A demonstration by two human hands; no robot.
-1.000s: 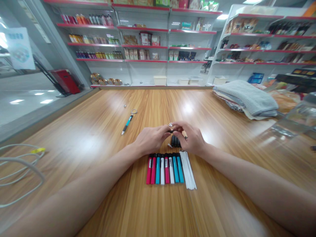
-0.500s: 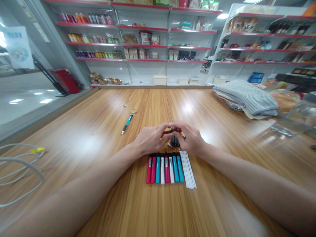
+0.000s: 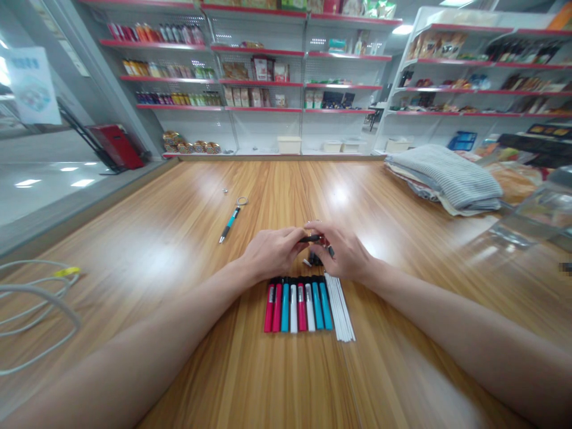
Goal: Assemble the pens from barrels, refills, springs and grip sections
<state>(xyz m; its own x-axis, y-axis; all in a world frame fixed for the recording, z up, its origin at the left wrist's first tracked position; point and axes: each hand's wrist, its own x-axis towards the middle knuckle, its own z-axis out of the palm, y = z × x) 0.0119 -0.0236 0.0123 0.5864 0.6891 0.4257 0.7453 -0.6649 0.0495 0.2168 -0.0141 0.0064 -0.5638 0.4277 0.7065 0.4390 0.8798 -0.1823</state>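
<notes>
Black tube (image 3: 310,239) in left hand's (image 3: 273,252) narrow grip, end at right hand (image 3: 347,251), hold unclear.

I have a row of barrels (image 3: 301,307) in the near middle of the table (image 3: 268,381), sticks (image 3: 340,307) lying just to its right. Farther off and to the left lies a pen (image 3: 229,224); a cable (image 3: 27,287) loops at my camera's left edge. A pile of cloths (image 3: 447,174) sits far right; shelving (image 3: 263,128) stands beyond the table's far edge.

Wood-grain table (image 3: 286,381): row of coloured barrels (image 3: 301,307), white sticks (image 3: 342,313), blue-black pen (image 3: 230,223), folded cloths (image 3: 447,179), pale cable (image 3: 44,294).
</notes>
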